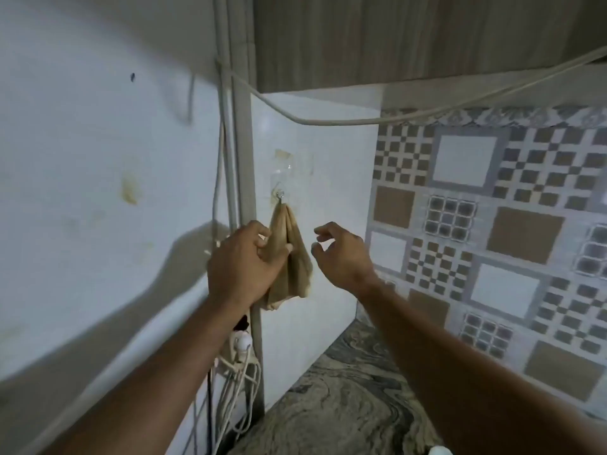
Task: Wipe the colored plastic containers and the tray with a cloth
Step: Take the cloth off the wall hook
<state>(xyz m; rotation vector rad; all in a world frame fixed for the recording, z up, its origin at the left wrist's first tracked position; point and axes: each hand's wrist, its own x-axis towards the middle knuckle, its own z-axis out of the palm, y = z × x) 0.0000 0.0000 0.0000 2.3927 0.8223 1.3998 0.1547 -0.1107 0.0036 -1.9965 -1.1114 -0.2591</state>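
Observation:
A tan cloth [295, 257] hangs from a small metal hook [280, 194] stuck on the white wall tile. My left hand [244, 262] grips the cloth's left side, thumb across its front. My right hand [341, 254] hovers just right of the cloth with its fingers loosely curled, touching nothing. No colored containers or tray are in view.
A marbled grey countertop [345, 399] runs below. Patterned tiles [492, 224] cover the right wall. A white cable [328, 121] sags under the overhead cabinet [410, 37]. A power strip with plugs and cords [241, 349] hangs by the vertical conduit [244, 159].

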